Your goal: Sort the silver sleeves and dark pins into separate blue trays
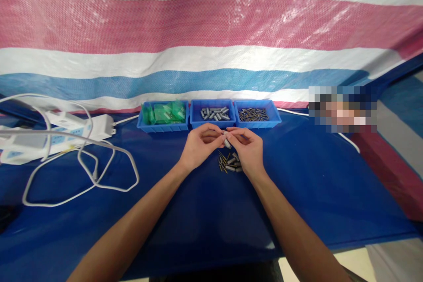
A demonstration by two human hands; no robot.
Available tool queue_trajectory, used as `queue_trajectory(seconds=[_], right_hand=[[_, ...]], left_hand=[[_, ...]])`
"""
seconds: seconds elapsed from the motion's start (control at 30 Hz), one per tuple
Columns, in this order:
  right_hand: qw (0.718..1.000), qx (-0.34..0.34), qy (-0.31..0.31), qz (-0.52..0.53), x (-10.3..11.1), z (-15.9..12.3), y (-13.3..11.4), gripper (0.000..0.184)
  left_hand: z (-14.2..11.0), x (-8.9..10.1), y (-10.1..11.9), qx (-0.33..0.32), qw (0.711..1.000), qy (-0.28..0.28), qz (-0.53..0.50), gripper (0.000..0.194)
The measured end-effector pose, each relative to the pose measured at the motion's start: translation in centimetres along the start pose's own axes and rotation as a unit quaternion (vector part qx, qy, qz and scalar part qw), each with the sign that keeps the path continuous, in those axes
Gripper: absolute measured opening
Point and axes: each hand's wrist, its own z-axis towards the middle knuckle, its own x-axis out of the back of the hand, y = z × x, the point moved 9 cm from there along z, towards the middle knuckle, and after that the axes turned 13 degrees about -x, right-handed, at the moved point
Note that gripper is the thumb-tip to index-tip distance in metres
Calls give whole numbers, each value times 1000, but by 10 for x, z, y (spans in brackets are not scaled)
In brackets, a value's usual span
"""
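Note:
My left hand (pixel 202 146) and my right hand (pixel 247 147) meet above the table, in front of the blue bins. Both are closed, thumbs and forefingers pinched together around a small grey cylinder (pixel 227 143). Part of it is hidden by the fingers, so I cannot tell whether a second piece is with it. Just below the hands, a loose pile of thin dark and brass-coloured screws (pixel 224 164) lies on the table, with several grey cylinders (pixel 235 167) beside them. My right hand partly covers that pile.
Three blue bins stand in a row: green plastic packets (pixel 165 113), grey cylinders (pixel 215 113) and screws (pixel 254 115) fill them. White power strips (pixel 66 134) and a looped white cable (pixel 89 185) lie left on the blue table (pixel 313 185). A striped sheet (pixel 211 26) hangs behind.

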Motion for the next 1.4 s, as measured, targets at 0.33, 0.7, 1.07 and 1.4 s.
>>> queue_trajectory(seconds=[0.33, 0.7, 1.07, 1.4], right_hand=[[995, -4, 63, -79, 29, 9, -7, 20], [990, 35, 71, -114, 33, -1, -29, 18], [945, -23, 7, -326, 53, 6, -35, 37], [875, -27, -76, -477, 40, -30, -3, 46]], left_hand=[[-1, 1, 12, -118, 942, -75, 304, 18], [-14, -26, 18, -253, 853, -169, 424, 22], [11, 13, 78, -263, 881, 27, 393, 25], [-31, -36, 25, -170, 799, -301, 493, 79]])
